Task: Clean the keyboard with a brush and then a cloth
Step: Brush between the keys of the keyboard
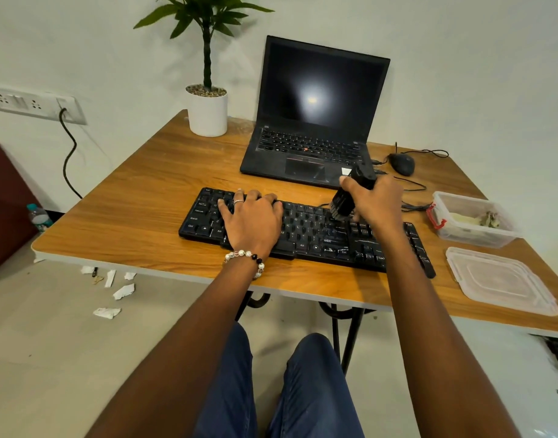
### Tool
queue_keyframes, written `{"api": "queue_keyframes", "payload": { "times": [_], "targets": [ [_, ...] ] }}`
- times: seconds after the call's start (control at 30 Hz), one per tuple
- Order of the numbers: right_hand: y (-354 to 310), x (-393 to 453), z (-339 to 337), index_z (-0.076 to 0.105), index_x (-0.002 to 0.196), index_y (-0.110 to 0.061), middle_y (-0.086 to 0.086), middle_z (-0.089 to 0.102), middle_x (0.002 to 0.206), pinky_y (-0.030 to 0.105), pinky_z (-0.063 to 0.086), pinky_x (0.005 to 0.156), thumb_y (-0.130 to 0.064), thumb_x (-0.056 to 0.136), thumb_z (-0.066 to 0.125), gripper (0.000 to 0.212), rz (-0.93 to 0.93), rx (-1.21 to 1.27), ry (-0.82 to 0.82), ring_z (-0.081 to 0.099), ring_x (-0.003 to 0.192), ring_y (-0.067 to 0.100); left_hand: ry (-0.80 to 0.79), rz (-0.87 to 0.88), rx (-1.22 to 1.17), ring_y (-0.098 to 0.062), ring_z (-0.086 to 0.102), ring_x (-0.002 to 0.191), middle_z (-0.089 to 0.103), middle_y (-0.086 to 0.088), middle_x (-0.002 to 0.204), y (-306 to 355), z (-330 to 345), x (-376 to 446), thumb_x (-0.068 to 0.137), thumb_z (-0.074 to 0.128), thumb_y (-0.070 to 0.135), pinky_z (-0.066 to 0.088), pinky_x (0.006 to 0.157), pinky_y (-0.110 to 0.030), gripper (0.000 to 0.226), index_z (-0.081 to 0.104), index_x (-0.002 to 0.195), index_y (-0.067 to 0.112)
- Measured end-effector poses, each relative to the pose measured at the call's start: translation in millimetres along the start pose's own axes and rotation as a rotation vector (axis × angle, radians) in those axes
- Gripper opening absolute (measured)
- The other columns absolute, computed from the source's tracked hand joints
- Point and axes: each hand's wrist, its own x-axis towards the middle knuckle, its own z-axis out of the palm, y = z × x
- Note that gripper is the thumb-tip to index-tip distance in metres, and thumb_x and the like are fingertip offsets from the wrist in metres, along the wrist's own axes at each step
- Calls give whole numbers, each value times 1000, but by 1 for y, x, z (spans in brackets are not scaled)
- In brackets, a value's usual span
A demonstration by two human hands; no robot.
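A black keyboard lies across the middle of the wooden table. My left hand rests flat on its left half, fingers spread over the keys. My right hand grips a black brush above the keyboard's upper right part, bristles pointing down at the keys. Whether the bristles touch the keys is unclear. No cloth is clearly seen; a pale folded thing lies in the open plastic box.
An open black laptop stands behind the keyboard, a potted plant to its left, a black mouse with cables to its right. The box's lid lies at the right front. Paper scraps litter the floor.
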Motion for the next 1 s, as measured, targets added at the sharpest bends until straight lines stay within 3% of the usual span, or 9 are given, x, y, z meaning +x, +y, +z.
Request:
{"api": "queue_keyframes", "payload": {
  "times": [0.13,0.27,0.47,0.63,0.73,0.8,0.93,1.0],
  "targets": [
    [4,-5,-2,64,93,-3,13,72,83,25,50,41,-29,91,68,26,37,-44,-56,59,41,14,4,2,6,-24,32,139,56,6,135,0,1,1,99,36,48,13,112,-60,38,61,125,37],
    [-3,-3,-14,63,97,0,16,73,81,22,39,33,-23,85,72,27,142,27,-221,50,36,13,10,4,3,-24,32,139,57,6,134,0,1,0,99,36,47,14,112,-60,38,62,124,36],
    [2,-5,0,61,86,-17,10,72,90,27,51,48,-32,89,71,19,57,89,18,65,55,19,6,2,9,-24,32,140,56,6,135,0,0,0,99,36,47,13,112,-60,38,61,125,36],
    [0,-1,-2,64,96,-7,10,71,90,22,47,45,-32,89,71,26,16,-55,-157,61,50,17,7,4,6,-24,32,140,56,6,135,0,0,0,99,36,47,13,112,-60,38,61,125,36],
    [0,9,-13,65,104,-2,13,69,97,37,57,62,-30,86,73,34,49,-205,-164,66,70,24,7,5,3,-24,33,139,56,6,135,-1,1,0,98,36,48,13,112,-60,38,62,124,36],
    [-3,11,-18,64,104,-2,11,67,95,36,56,67,-31,86,74,34,26,-269,-120,66,80,24,9,2,-1,-24,32,139,56,6,135,-1,1,0,98,36,48,13,112,-60,38,62,124,36],
    [-2,2,-13,63,88,-12,8,72,87,26,50,49,-31,88,72,20,28,53,-95,63,52,15,9,4,-5,-24,32,140,57,6,135,-1,1,0,98,37,47,12,112,-60,38,62,123,36],
    [4,-3,-11,64,90,-11,8,73,87,27,52,49,-32,88,72,22,36,32,-104,61,45,13,11,6,-2,-24,32,140,57,6,135,-1,1,0,98,36,47,13,111,-60,38,62,124,36]
  ]
}}
